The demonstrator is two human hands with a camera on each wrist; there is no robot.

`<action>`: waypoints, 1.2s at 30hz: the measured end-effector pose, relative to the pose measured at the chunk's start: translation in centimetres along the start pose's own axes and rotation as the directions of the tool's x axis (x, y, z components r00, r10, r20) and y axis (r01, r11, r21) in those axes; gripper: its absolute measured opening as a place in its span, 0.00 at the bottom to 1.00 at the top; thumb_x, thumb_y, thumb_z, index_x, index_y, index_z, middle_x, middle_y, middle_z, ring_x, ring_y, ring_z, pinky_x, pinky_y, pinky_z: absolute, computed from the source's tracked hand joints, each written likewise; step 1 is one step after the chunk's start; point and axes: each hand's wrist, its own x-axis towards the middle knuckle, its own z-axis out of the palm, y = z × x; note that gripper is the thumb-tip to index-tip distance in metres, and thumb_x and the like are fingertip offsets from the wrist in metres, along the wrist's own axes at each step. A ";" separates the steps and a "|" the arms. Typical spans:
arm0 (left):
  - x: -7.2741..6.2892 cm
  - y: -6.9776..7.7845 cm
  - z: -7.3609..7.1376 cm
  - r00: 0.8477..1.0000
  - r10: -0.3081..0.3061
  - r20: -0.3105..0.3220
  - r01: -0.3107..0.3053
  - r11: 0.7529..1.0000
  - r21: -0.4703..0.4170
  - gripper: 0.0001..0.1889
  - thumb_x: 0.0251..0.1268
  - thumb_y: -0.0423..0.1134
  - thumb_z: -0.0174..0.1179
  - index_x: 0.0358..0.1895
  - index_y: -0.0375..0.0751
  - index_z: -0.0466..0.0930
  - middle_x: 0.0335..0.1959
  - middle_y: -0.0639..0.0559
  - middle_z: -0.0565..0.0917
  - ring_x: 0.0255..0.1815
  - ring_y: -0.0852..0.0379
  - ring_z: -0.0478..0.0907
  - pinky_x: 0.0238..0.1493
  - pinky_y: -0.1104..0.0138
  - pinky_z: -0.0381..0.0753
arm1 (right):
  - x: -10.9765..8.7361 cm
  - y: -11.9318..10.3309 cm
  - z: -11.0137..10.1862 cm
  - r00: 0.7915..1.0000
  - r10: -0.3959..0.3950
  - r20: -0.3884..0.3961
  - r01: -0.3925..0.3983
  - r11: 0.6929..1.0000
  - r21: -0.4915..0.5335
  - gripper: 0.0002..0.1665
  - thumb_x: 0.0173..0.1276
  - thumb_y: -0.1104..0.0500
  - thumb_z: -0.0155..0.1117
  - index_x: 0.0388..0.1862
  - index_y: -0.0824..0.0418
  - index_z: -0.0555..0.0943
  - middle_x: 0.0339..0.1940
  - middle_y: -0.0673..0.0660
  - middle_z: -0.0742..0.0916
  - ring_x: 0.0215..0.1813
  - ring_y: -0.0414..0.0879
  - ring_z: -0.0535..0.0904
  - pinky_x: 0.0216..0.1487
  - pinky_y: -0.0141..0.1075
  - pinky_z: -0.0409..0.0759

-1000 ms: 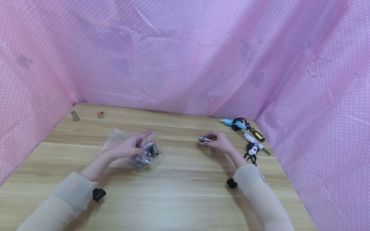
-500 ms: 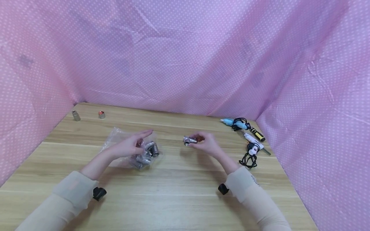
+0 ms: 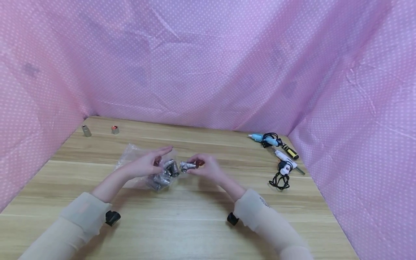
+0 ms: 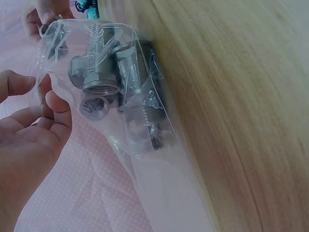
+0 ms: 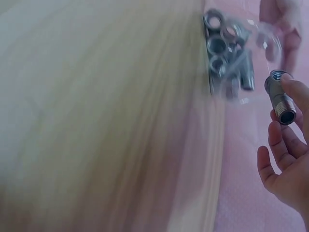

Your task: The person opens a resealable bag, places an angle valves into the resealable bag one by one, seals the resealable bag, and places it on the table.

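Observation:
My right hand [image 3: 207,167] pinches a silver metal pipe tee [image 3: 187,165] between thumb and fingers, just right of a clear plastic bag [image 3: 130,156]. The tee's threaded end and side opening show in the right wrist view, where the tee [image 5: 280,99] is apart from the bagged pieces. At the bag's mouth, my left hand [image 3: 143,167] holds the film by its edge, index finger stretched out above it. Several metal pipe fittings [image 4: 99,72] lie inside the bag, partly blurred by the film's shine.
Two small metal fittings stand at the back left, one a plain cylinder [image 3: 86,130], the other with red inside [image 3: 115,130]. At the right lie a blue corded tool [image 3: 264,139], a yellow-black handle [image 3: 290,151] and a white glue gun [image 3: 286,160]. Pink dotted cloth [image 3: 208,65] surrounds the table.
My right hand has moved left across the table with the pipe tee, from near the corded tools to beside the bag. The left hand and the bag have stayed in place.

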 end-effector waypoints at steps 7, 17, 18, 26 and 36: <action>0.0 0.1 0.0 1.000 -0.014 0.012 0.015 1.000 -0.012 0.44 0.54 0.29 0.59 0.75 0.39 0.47 0.64 0.38 0.65 0.31 0.56 0.68 0.31 0.69 0.75 | 1.3 -0.8 2.6 0.999 0.005 0.047 -0.005 1.000 0.005 0.21 0.50 0.56 0.75 0.44 0.60 0.82 0.38 0.51 0.87 0.34 0.36 0.78 0.36 0.27 0.80; 0.0 0.4 0.1 0.999 0.034 0.002 -0.034 0.999 0.010 0.41 0.54 0.29 0.59 0.74 0.37 0.51 0.73 0.35 0.55 0.36 0.55 0.69 0.36 0.66 0.75 | 2.5 -1.3 5.1 1.000 -0.022 0.019 0.022 0.999 0.030 0.20 0.51 0.56 0.75 0.44 0.59 0.83 0.40 0.50 0.87 0.34 0.35 0.78 0.34 0.26 0.78; 0.0 0.5 0.1 0.999 0.033 0.001 -0.033 0.999 0.006 0.41 0.54 0.29 0.59 0.74 0.37 0.51 0.72 0.35 0.56 0.35 0.55 0.69 0.35 0.67 0.75 | 2.6 -1.4 5.3 1.000 -0.021 0.014 0.021 0.999 0.034 0.20 0.51 0.56 0.75 0.44 0.59 0.83 0.41 0.50 0.87 0.35 0.35 0.78 0.35 0.26 0.78; 0.0 0.8 0.0 1.000 0.016 0.004 -0.016 0.999 -0.052 0.41 0.55 0.28 0.58 0.74 0.37 0.50 0.73 0.36 0.54 0.31 0.58 0.71 0.33 0.69 0.77 | 3.0 -1.5 6.2 0.999 0.000 -0.039 0.002 0.998 0.056 0.16 0.52 0.57 0.74 0.40 0.61 0.84 0.34 0.52 0.87 0.31 0.36 0.77 0.32 0.26 0.79; -0.1 0.5 0.1 1.000 -0.007 -0.006 0.007 0.998 -0.054 0.43 0.53 0.26 0.57 0.75 0.41 0.50 0.72 0.39 0.57 0.29 0.57 0.69 0.27 0.70 0.75 | 2.5 -1.4 5.2 1.000 0.008 0.014 -0.010 0.993 0.120 0.16 0.52 0.61 0.73 0.42 0.63 0.83 0.37 0.56 0.87 0.32 0.37 0.79 0.36 0.28 0.80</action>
